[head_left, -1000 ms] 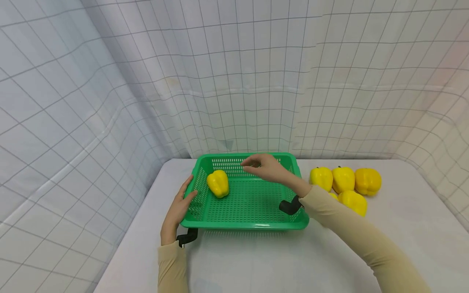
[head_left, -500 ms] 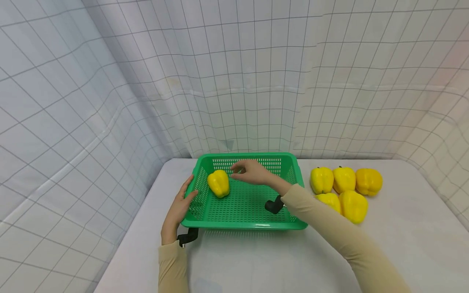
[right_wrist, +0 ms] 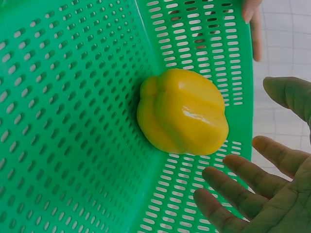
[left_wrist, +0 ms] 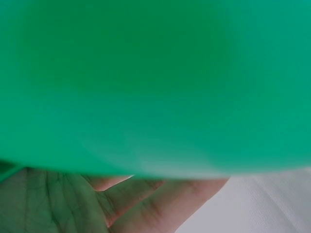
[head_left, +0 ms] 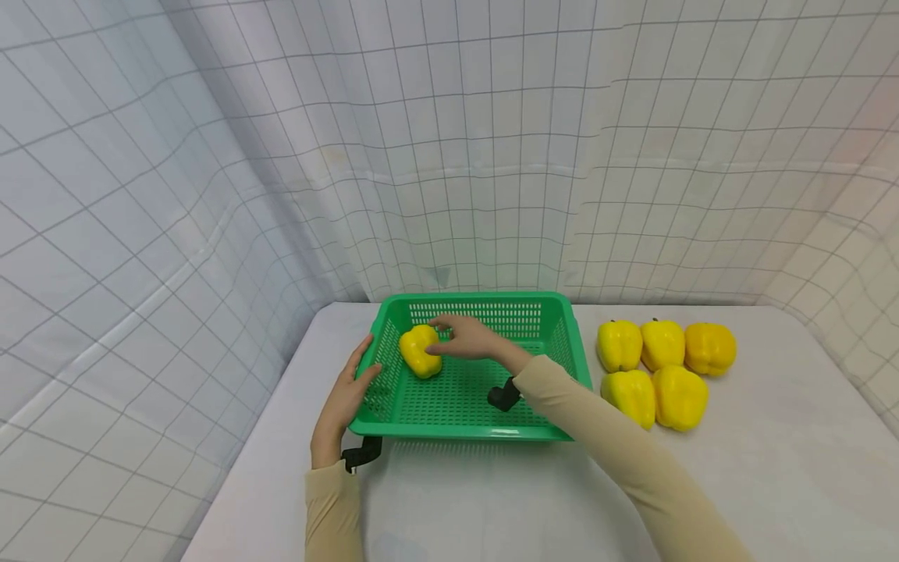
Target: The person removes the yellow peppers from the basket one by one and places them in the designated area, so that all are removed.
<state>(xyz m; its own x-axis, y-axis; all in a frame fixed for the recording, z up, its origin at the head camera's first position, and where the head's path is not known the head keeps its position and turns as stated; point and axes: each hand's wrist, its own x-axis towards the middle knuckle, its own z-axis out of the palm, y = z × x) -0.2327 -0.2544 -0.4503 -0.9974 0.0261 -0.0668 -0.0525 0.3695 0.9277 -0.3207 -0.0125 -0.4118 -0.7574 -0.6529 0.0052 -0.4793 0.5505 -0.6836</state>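
Note:
A yellow bell pepper (head_left: 417, 356) lies inside the green slotted plastic basket (head_left: 463, 431), near its left wall. My left hand (head_left: 342, 400) holds the basket's left rim, thumb over the inner side and fingers outside; the rim hides part of that hand in the left wrist view. Over the basket, my right hand (head_left: 472, 339) has come up to the pepper's right side, with thumb and fingers spread. In the right wrist view, the pepper (right_wrist: 184, 114) sits before those extended fingers (right_wrist: 238, 187), and no grip on it shows.
Right of the basket, several more yellow bell peppers (head_left: 680, 398) stand grouped on the white table (head_left: 772, 453). A white gridded curtain (head_left: 492, 195) rises behind and along both sides. Black wrist camera mounts (head_left: 504, 395) hang below the wrists.
My right hand has moved left and slightly down, from above the basket's middle to the pepper, and its fingers have spread wider. The left hand stays at the rim.

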